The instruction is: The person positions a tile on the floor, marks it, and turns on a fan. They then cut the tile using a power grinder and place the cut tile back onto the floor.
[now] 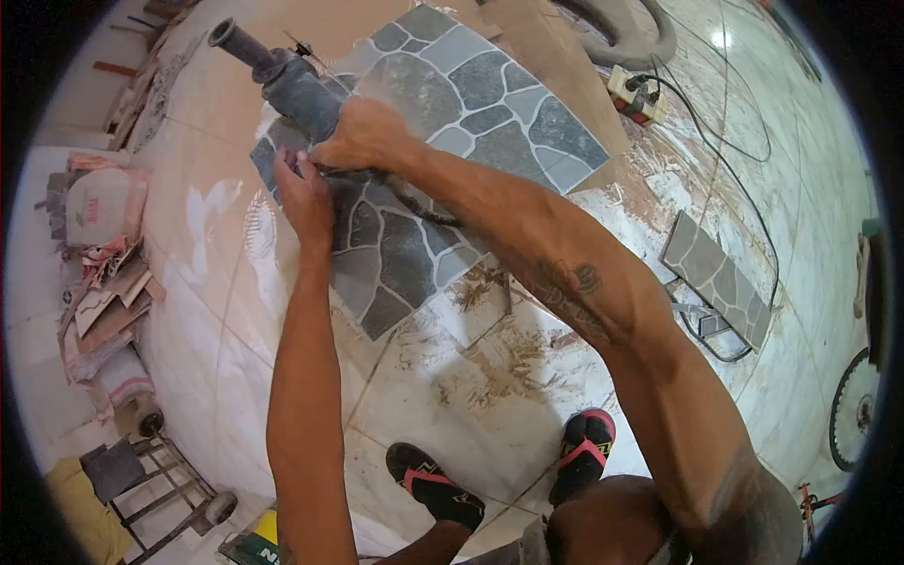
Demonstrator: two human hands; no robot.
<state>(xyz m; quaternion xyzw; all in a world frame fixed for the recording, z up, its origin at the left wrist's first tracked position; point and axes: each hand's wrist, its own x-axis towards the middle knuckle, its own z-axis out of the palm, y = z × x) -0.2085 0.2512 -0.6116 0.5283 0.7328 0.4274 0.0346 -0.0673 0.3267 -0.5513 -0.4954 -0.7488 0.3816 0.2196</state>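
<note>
- The right hand (363, 135) is closed around the rear body of a grey angle grinder (303, 92), knuckles up. The tattooed forearm reaches in from the lower right.
- The grinder lies low over the far left corner of a large stone-pattern tile (490, 104), with its side handle sticking out to the upper left. The disc itself is hidden behind the tool and the hand.
- The left hand (303, 198) lies palm down on the same tile, just beside the right hand, with fingers stretched toward the tile's left edge. It clasps nothing that shows.
- A dark cord (414, 202) trails from under the right hand across the tile, beneath the right forearm.
- The tile rests on a pale, dusty floor (452, 395), smeared with brown grit in front of the person's feet.
- Two black-and-red sandals (433, 485) stand at the bottom of the view, well apart from the tile.
- To the right lies a narrower tile piece (718, 275) of the same pattern.
- A power strip (636, 94) with a black lead sits beyond the large tile's far right edge.
- Sacks and scraps (104, 207) are heaped at the left wall.
</note>
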